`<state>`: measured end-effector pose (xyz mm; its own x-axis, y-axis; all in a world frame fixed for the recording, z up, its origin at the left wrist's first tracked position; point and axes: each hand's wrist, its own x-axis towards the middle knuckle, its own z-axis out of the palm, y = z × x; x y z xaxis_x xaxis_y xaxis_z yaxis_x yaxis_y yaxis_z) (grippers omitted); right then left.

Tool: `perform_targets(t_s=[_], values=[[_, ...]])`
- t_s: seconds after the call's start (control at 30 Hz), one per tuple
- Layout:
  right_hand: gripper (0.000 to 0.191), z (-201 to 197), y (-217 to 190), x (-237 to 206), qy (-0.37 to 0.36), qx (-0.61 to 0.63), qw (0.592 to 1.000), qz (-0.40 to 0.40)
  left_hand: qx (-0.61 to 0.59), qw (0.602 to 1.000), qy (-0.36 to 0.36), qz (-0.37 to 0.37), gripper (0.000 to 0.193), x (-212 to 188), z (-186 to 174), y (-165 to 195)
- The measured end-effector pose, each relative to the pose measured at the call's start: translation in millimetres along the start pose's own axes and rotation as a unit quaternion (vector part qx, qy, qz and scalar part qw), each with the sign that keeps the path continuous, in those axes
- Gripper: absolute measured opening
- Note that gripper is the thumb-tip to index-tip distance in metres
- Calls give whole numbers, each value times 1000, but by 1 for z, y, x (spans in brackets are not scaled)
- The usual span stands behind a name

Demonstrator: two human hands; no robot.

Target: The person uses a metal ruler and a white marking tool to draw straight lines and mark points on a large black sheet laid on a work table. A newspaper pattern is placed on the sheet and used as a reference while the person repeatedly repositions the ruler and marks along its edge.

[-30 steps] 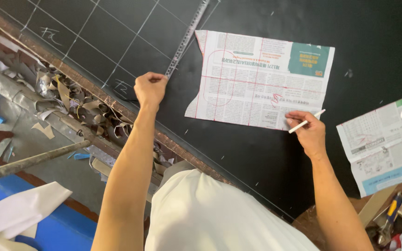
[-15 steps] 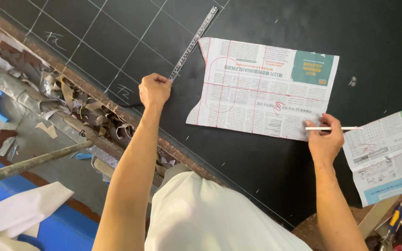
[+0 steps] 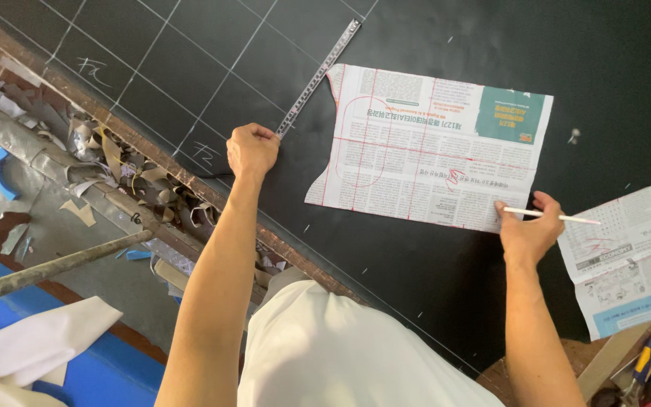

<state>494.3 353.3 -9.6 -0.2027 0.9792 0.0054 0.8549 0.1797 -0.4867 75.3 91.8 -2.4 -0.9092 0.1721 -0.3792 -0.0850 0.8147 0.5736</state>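
Newsprint, thin and limp, makes up the paper pattern (image 3: 435, 151), which lies flat on the dark sheet (image 3: 566, 45) covering the bench, toward the bench's right half. Its left edge is cut into a curve, and red lines cross it in a grid with a rounded outline drawn at the left. It looks very light and easy to tear or crease (a breath of air would likely shift it), so I judge it best pinned flat with fingertips near an edge or lifted by two corners, not pinched in the middle.

At its lower right corner rests the right hand (image 3: 527, 230), fingers curled around a slim white pencil (image 3: 555, 216) that points out to the right, the thumb side pressing at the paper's edge.

Off the pattern's upper left corner runs a metal ruler (image 3: 316, 79), long, narrow and stiff, laid diagonally over the chalk grid on the dark sheet. The left hand (image 3: 252, 149) is closed in a fist over its near end; being smooth metal, it would probably slide readily on the sheet unless pressed down.

A second newspaper sheet (image 3: 627, 249) lies at the bench's right edge. Along the left edge, leather offcuts (image 3: 114, 162) are heaped in a trough, beside a metal rod (image 3: 54, 264).
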Motion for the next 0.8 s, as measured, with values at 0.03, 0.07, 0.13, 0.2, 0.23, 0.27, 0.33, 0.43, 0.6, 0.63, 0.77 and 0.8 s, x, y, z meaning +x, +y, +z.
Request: perform_targets(t_s=[0.03,0.07,0.13,0.2,0.23,0.27,0.33,0.43,0.6,0.63,0.77,0.8], values=[[62,-1,1,2,2,14,1000,10,0,1000,5,7,7,0,1,-1],[61,-2,1,4,5,28,999,21,0,1000,9,15,8,0,1,-2],[58,-5,-1,7,-6,61,997,56,-3,1000,8,16,8,0,1,-2],[52,-8,-4,9,-23,112,990,86,-4,1000,6,17,8,1,1,-2],[46,-10,-5,10,-34,147,984,99,-5,1000,4,16,8,1,1,-2],[41,-11,-5,10,-46,182,976,111,-4,1000,3,16,8,1,1,-3],[33,-14,-2,14,-44,193,973,121,-6,1000,0,14,7,2,0,-4],[28,-21,15,26,4,185,974,133,-13,1000,4,28,7,2,0,-6],[31,-45,68,55,97,112,989,21,-15,1000,11,17,6,0,0,-5],[30,-53,79,60,110,104,988,-11,-16,1000,13,19,7,0,1,-4],[27,-72,95,82,181,58,980,-55,-27,1000,15,4,7,-1,3,-5],[20,-71,88,89,156,103,981,-60,-25,999,20,10,7,-1,3,-6]])
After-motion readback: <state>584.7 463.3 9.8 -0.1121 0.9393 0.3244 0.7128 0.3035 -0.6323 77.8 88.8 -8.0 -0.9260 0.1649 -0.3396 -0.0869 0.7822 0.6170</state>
